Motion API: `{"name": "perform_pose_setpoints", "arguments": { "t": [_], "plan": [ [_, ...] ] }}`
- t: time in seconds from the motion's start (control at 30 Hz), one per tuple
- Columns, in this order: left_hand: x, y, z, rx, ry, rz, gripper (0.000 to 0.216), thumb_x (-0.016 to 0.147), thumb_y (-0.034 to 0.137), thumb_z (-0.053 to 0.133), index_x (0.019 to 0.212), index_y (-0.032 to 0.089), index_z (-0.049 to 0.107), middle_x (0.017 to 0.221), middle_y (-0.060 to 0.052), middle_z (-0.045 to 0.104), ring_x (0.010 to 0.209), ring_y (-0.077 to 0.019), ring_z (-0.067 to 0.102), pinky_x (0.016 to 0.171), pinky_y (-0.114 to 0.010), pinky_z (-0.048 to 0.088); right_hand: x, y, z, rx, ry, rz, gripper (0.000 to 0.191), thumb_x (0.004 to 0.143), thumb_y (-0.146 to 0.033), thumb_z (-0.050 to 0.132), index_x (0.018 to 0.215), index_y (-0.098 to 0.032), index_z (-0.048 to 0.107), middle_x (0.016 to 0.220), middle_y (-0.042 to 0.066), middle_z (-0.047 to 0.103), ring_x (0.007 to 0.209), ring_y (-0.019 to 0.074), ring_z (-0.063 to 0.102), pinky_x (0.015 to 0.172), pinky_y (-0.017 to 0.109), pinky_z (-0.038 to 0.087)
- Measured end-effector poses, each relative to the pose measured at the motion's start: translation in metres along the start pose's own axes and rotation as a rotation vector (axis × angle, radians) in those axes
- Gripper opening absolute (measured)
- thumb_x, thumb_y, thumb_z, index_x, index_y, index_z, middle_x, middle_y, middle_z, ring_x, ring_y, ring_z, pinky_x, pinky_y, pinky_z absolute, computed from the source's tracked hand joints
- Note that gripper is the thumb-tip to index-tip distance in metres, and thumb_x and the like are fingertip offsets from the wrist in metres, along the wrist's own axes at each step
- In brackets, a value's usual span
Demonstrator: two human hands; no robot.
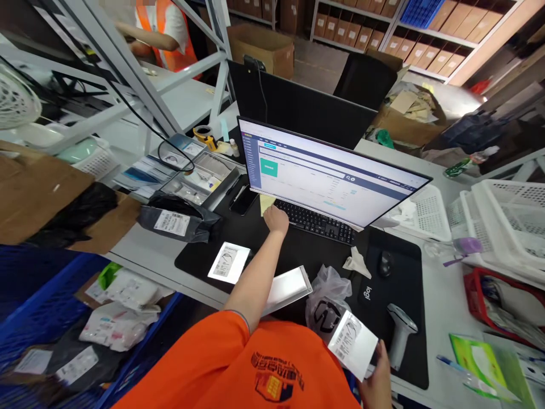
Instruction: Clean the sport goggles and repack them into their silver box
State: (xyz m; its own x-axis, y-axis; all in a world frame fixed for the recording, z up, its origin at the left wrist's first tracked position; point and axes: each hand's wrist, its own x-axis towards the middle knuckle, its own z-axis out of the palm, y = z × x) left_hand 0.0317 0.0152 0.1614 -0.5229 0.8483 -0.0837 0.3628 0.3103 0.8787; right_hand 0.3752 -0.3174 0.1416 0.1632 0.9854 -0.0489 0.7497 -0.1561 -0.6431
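Note:
My left hand [276, 218] is at the left end of the black keyboard [315, 220], fingers curled beside a yellow paper slip [267, 203]. Whether it grips anything is hidden. Low on the right, my right hand [377, 375] holds a small white box [360, 349] by its edge, the barcode label and printed picture facing up. A clear plastic bag [327, 284] with a black item inside lies against that box. Left of my forearm is a similar white box [229, 262]; an open white tray-like box [289, 287] lies to its right.
A monitor [327, 170] stands behind the keyboard. On the right are a mouse [385, 264] and a barcode scanner [401, 335]. A dark mailing bag [179, 218] and a phone [243, 200] lie left. Blue crates [46, 278] hold parcels. A co-worker in an orange vest [166, 34] is beyond the frame.

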Motion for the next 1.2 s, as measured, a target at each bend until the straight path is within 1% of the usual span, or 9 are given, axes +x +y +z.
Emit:
{"name": "perform_pose_setpoints", "arguments": {
  "t": [0.13, 0.27, 0.4, 0.47, 0.53, 0.63, 0.77, 1.0, 1.2],
  "plan": [
    [-0.067, 0.009, -0.012, -0.249, -0.02, 0.033, 0.019, 0.094, 0.026, 0.06, 0.108, 0.015, 0.067, 0.121, -0.013, 0.066, 0.122, -0.0262, 0.059, 0.11, -0.045, 0.045, 0.021, 0.015, -0.029, -0.111, 0.252, 0.049, 0.076, 0.083, -0.058, 0.058, 0.147, -0.019, 0.042, 0.128, 0.021, 0.06, 0.123, 0.0491, 0.056, 0.103, 0.07, 0.044],
    [-0.155, 0.018, -0.025, -0.54, -0.226, 0.044, 0.027, 0.088, 0.038, 0.065, 0.108, 0.02, 0.059, 0.098, -0.007, 0.07, 0.09, -0.0202, 0.069, 0.083, -0.035, 0.058, 0.044, -0.046, -0.058, -0.017, 0.353, 0.087, 0.047, 0.087, -0.059, 0.057, 0.115, -0.021, 0.065, 0.118, 0.018, 0.067, 0.113, 0.0408, 0.063, 0.103, 0.064, 0.045],
    [-0.214, 0.023, -0.047, -0.836, -0.474, -0.094, 0.057, 0.083, 0.04, 0.072, 0.13, 0.027, 0.043, 0.104, -0.004, 0.067, 0.095, -0.0181, 0.069, 0.082, -0.032, 0.057, 0.045, -0.125, -0.046, 0.674, -0.022, 0.327, 0.043, 0.093, -0.065, 0.048, 0.108, -0.025, 0.054, 0.094, 0.012, 0.076, 0.081, 0.0302, 0.074, 0.071, 0.045, 0.059],
    [-0.227, 0.022, -0.058, -0.948, -0.629, -0.215, 0.062, 0.078, 0.036, 0.079, 0.13, 0.028, 0.046, 0.105, -0.003, 0.067, 0.097, -0.0179, 0.068, 0.084, -0.03, 0.056, 0.044, -0.155, -0.033, 0.925, -0.144, 0.317, 0.044, 0.09, -0.064, 0.055, 0.113, -0.027, 0.045, 0.093, 0.008, 0.076, 0.079, 0.0274, 0.075, 0.068, 0.04, 0.059],
    [-0.234, 0.017, -0.068, -0.93, -0.796, -0.256, 0.055, 0.075, 0.035, 0.082, 0.121, 0.024, 0.054, 0.107, -0.005, 0.068, 0.096, -0.0191, 0.068, 0.083, -0.03, 0.056, 0.044, -0.173, -0.025, 1.009, -0.049, 0.249, 0.047, 0.084, -0.057, 0.068, 0.11, -0.029, 0.041, 0.093, 0.004, 0.075, 0.079, 0.0231, 0.073, 0.07, 0.036, 0.058],
    [-0.238, 0.006, -0.079, -0.797, -1.081, -0.22, 0.043, 0.074, 0.036, 0.085, 0.106, 0.019, 0.062, 0.104, -0.008, 0.071, 0.093, -0.0221, 0.07, 0.083, -0.033, 0.056, 0.044, -0.178, -0.027, 0.914, 0.168, 0.158, 0.041, 0.08, -0.045, 0.075, 0.1, -0.028, 0.043, 0.083, -0.002, 0.067, 0.072, 0.017, 0.066, 0.065, 0.028, 0.053],
    [-0.237, -0.003, -0.085, -0.823, -1.374, -0.201, 0.052, 0.071, 0.039, 0.088, 0.114, 0.02, 0.064, 0.113, -0.011, 0.072, 0.105, -0.0273, 0.07, 0.095, -0.041, 0.055, 0.031, -0.166, -0.041, 0.654, 0.138, -0.026, 0.024, 0.09, -0.034, 0.065, 0.109, -0.027, 0.053, 0.093, 0.003, 0.066, 0.081, 0.0176, 0.064, 0.073, 0.03, 0.053],
    [-0.221, 0.015, -0.085, -0.791, -0.945, -0.271, 0.063, 0.068, 0.045, 0.089, 0.12, 0.016, 0.069, 0.109, -0.012, 0.077, 0.096, -0.027, 0.072, 0.087, -0.038, 0.057, 0.004, -0.166, -0.039, 0.251, -0.195, -0.299, 0.029, 0.094, -0.017, 0.053, 0.12, -0.027, 0.061, 0.113, 0.006, 0.071, 0.103, 0.0211, 0.067, 0.09, 0.036, 0.054],
    [-0.218, 0.024, -0.087, -0.729, -0.898, -0.268, 0.047, 0.07, 0.039, 0.088, 0.108, 0.015, 0.075, 0.111, -0.011, 0.077, 0.095, -0.024, 0.073, 0.084, -0.033, 0.057, 0.007, -0.176, -0.038, 0.147, 0.166, -0.382, 0.024, 0.095, -0.019, 0.062, 0.116, -0.028, 0.069, 0.122, 0.009, 0.064, 0.113, 0.0227, 0.063, 0.093, 0.039, 0.055]
  ]
}}
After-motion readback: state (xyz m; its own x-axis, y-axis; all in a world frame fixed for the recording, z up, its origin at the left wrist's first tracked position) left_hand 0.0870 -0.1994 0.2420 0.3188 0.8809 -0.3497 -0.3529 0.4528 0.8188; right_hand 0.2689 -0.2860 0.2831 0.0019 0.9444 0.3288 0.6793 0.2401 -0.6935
